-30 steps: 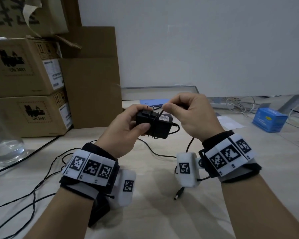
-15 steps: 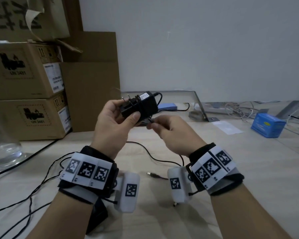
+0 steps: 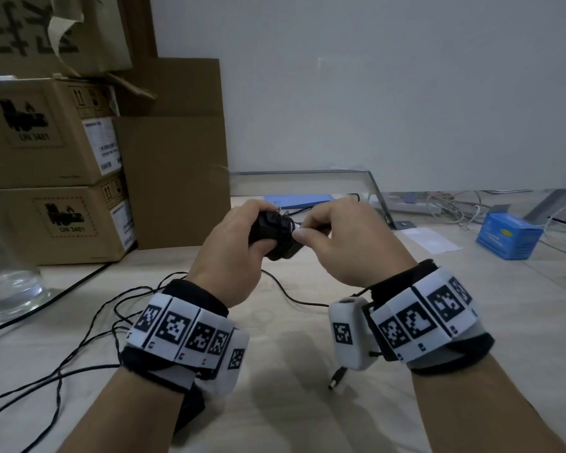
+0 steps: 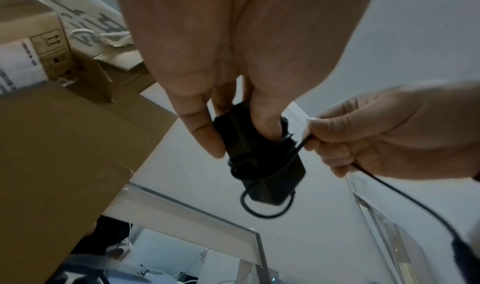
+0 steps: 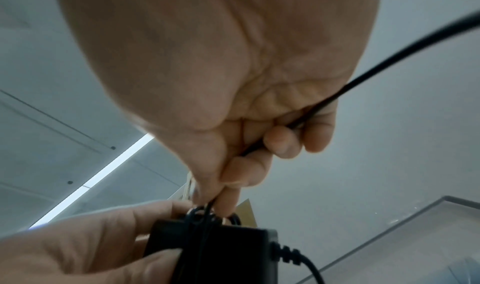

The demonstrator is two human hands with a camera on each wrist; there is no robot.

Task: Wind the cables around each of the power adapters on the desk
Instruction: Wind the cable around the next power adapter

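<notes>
Above the worktop [image 3: 275, 403], the left hand [image 3: 232, 253] grips the black power adapter [image 4: 259, 165], thumb and fingers curled round its body. The right hand [image 3: 347, 243] pinches the adapter's cable [image 4: 405, 196], several turns already wrapped round the body. At the left, 2 stacked cardboard boxes [image 3: 46, 178] read "UN 3481". A clear glass jar [image 3: 4, 282] looks nearly empty; a blue box [image 3: 507, 235] sits right.
</notes>
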